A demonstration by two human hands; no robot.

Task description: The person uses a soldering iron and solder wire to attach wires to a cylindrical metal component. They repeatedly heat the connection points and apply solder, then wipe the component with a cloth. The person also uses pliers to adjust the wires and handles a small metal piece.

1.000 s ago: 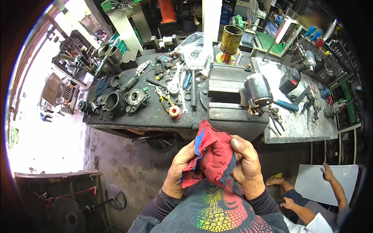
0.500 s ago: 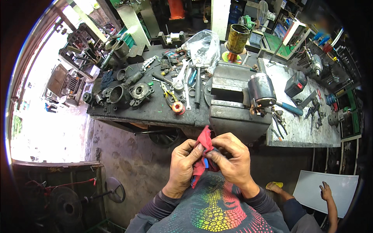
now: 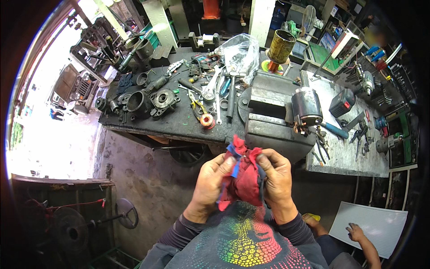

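Between my two hands, in front of my chest, is a crumpled red rag with a strip of blue along its left part. My left hand pinches its left side between thumb and fingers. The opposite side is gripped by my right hand, thumb on top, where a darker piece of cloth shows. Both hands are closed and level with each other, just short of the bench vise. In the vise area stands a dark cylindrical motor housing, with copper-coloured parts at its lower end.
A dark workbench carries wrenches, a hammer, yellow-handled pliers, a copper coil and greasy metal castings. Right, a pale table holds a battery pack. A co-worker's hand rests on a white ribbed panel.
The rag has been spread wider between my hands, which are now farther apart. The co-worker's hand has moved down and left over the panel. My view has shifted slightly.
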